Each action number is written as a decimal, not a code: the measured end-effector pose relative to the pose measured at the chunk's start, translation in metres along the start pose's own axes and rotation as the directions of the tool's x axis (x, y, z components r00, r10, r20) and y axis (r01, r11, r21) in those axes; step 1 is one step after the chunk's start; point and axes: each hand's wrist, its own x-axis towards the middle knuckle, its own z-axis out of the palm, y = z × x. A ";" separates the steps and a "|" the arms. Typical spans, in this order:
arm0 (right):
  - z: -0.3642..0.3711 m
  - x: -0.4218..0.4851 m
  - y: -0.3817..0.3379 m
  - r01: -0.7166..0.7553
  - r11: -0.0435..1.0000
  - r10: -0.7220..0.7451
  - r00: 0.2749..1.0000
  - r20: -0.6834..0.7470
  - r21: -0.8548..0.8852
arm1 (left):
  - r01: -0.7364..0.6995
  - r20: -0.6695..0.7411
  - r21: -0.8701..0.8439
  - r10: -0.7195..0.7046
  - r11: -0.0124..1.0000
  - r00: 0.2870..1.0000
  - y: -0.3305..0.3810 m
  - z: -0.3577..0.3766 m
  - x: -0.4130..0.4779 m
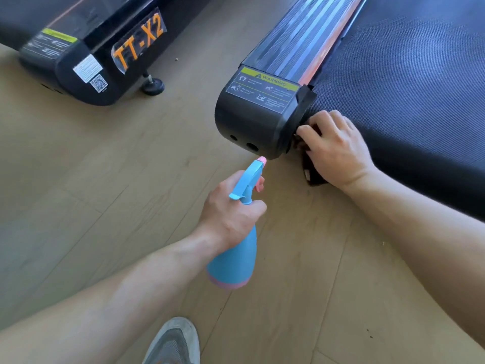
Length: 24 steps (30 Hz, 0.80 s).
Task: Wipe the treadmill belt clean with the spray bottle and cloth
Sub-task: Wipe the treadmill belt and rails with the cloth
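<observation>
Wide pale wood floor (91,166) fills most of the view, and across the right side runs the dark textured treadmill belt (406,88), stretching away to the top edge. Beside it on its left lies the ribbed side rail (301,40), grey strips with an orange line along the belt edge. Up in the top left corner sits a second treadmill (110,30), well apart from the first, with bare floor between them. The rail ends in a rounded black end cap (252,122), and that is where the hands are. The right hand (338,151) comes in from the right, its forearm crossing the belt's rear edge, fingers bent and curled over the cloth (312,177), pressing it into the corner where belt meets end cap. That cloth is dark, mostly hidden under the hand, with a fold hanging down below the palm. The left hand (231,211) has its fingers wrapped tight round the neck of the spray bottle (233,261), a blue bottle with a pink base, held above the floor and tilted forward. Whether a finger sits on the trigger cannot be told. A grey shoe (173,342) shows at the bottom edge. On the end cap's top, a warning label (265,88) with a yellow-green band. The other machine carries an orange TT-X2 sticker (139,44) and stands on a small black levelling foot (153,85). The bottle's pink nozzle (262,160) points at the end cap, just short of touching.
</observation>
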 end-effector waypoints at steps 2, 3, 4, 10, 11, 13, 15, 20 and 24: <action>-0.002 -0.012 0.003 -0.063 0.997 0.063 0.998 0.015 0.032 | -0.015 -0.009 -0.005 0.015 1.000 1.000 0.007 0.000 0.003; -0.007 -0.025 0.008 -0.101 0.994 0.100 0.994 0.031 0.040 | -0.022 -0.006 -0.007 0.022 1.000 1.000 0.009 0.000 0.004; -0.015 -0.037 0.014 -0.141 0.989 0.139 0.989 0.053 0.041 | -0.029 0.000 -0.011 0.030 1.000 1.000 0.012 0.000 0.006; -0.043 0.005 0.032 -0.391 0.908 0.386 0.921 0.062 0.149 | -0.084 0.019 -0.024 0.085 0.996 0.996 0.026 0.003 0.014; -0.036 0.023 0.033 -0.464 0.866 0.456 0.886 0.087 0.188 | -0.097 0.025 -0.022 0.098 0.995 0.995 0.029 0.005 0.016; -0.018 0.049 0.034 -0.586 0.775 0.558 0.810 0.178 0.237 | -0.113 0.036 -0.021 0.114 0.993 0.993 0.035 0.007 0.019; -0.011 0.053 0.036 -0.650 0.724 0.605 0.759 0.240 0.231 | -0.121 0.043 -0.024 0.122 0.992 0.992 0.038 0.008 0.026; -0.028 0.029 0.039 -0.558 0.800 0.494 0.821 0.287 0.218 | -0.124 0.060 -0.037 0.127 0.992 0.990 0.041 0.006 0.036; -0.007 0.072 0.057 -0.637 0.744 0.571 0.762 0.304 0.200 | -0.121 0.072 -0.047 0.125 0.991 0.990 0.049 0.004 0.043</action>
